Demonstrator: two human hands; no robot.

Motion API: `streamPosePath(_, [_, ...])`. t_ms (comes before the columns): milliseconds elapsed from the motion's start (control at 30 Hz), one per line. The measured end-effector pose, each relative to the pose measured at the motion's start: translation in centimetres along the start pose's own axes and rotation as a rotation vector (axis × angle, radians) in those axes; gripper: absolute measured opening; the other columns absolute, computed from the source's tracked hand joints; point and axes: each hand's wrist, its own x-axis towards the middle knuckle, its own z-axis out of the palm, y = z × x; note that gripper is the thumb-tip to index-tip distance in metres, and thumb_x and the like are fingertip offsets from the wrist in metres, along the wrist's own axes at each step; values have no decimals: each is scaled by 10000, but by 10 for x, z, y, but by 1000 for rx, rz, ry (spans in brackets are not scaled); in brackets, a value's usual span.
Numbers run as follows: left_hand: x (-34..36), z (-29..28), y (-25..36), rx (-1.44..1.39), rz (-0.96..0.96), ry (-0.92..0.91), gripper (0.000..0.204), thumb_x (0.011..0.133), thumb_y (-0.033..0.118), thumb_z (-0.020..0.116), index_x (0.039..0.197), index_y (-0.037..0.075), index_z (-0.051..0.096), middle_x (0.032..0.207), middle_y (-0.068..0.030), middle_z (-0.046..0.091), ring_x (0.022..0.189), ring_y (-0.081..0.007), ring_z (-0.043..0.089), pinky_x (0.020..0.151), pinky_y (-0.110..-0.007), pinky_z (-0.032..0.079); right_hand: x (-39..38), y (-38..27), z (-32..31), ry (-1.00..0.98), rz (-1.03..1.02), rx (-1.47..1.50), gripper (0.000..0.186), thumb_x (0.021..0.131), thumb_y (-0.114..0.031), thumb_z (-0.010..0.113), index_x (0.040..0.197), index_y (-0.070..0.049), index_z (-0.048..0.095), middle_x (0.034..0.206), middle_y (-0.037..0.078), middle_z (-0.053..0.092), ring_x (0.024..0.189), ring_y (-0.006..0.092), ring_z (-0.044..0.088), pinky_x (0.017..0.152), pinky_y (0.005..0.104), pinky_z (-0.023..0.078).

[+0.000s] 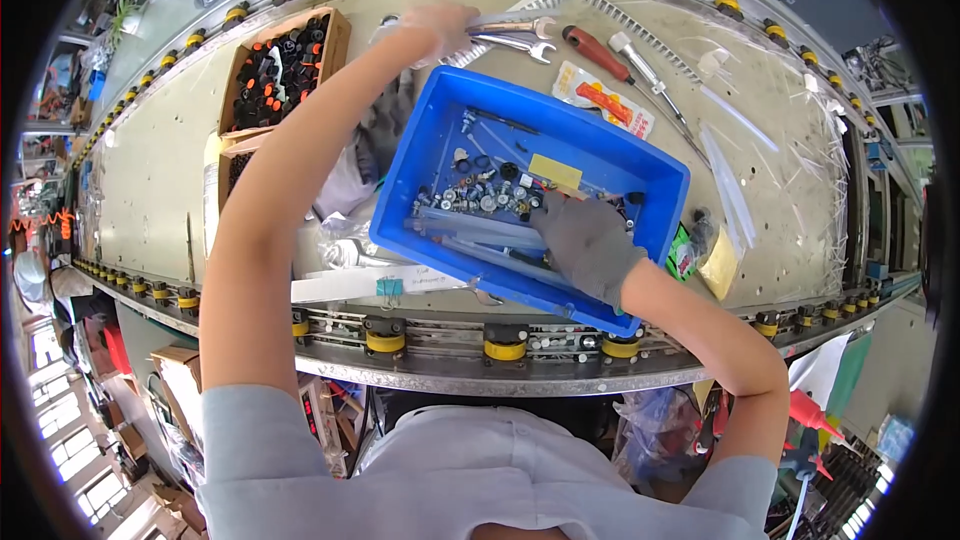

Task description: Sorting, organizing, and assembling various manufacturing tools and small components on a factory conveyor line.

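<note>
My right hand [588, 245], in a grey glove, reaches into a blue plastic bin [400, 190]. Its fingers are bent together at the edge of a pile of small metal fittings [490, 197]; whatever they pinch is hidden. A yellow card [555, 172] lies just beyond the fingertips, and clear plastic strips [480, 230] lie along the bin's near side. Past the bin's far left corner, my left hand [440, 28] is smeared by motion. It is beside the ends of several open-end wrenches [515, 35]; whether it grips one does not show.
A cardboard box [335, 50] of black and orange parts stands left. Beyond the bin lie a red-handled screwdriver [597, 52], a nut driver [640, 65] and a plastic packet [605, 100]. A ruler-like white strip [350, 283] lies near the front rail with yellow rollers [505, 348].
</note>
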Motion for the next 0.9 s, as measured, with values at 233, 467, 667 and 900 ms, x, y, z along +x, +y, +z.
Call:
streamPosePath(233, [5,8,-7,-136,154,-27,441,766,262,661,1184,154,568,1232,-135,528,1100,-329,542,928,-393,441,14,-12,11,-49,81,97,224,781,-161,587,984,-79,632,917,114,631,844,276,654,704,405,533])
streamPosePath(467, [-50,-17,-2,-298,121,349,377,802,239,658,1151,114,588,1233,-123,500,1095,-308,533,947,-377,429,1,4,-12,52,-3,219,216,810,-211,578,970,-72,616,887,116,622,818,295,635,732,412,512])
streamPosePath(667, [-148,-48,22,-452,297,278,167,823,138,629,979,81,656,930,-93,612,832,-249,609,775,-326,495,-4,11,-18,64,147,205,222,855,-148,556,1063,-77,585,962,127,585,848,302,619,720,405,502])
streamPosePath(900, [-198,-13,55,-418,521,-61,105,771,136,664,846,64,649,837,-76,612,793,-260,628,702,-375,505,-20,13,-19,129,219,232,257,862,-186,597,1097,-83,576,955,136,602,843,306,623,720,395,494])
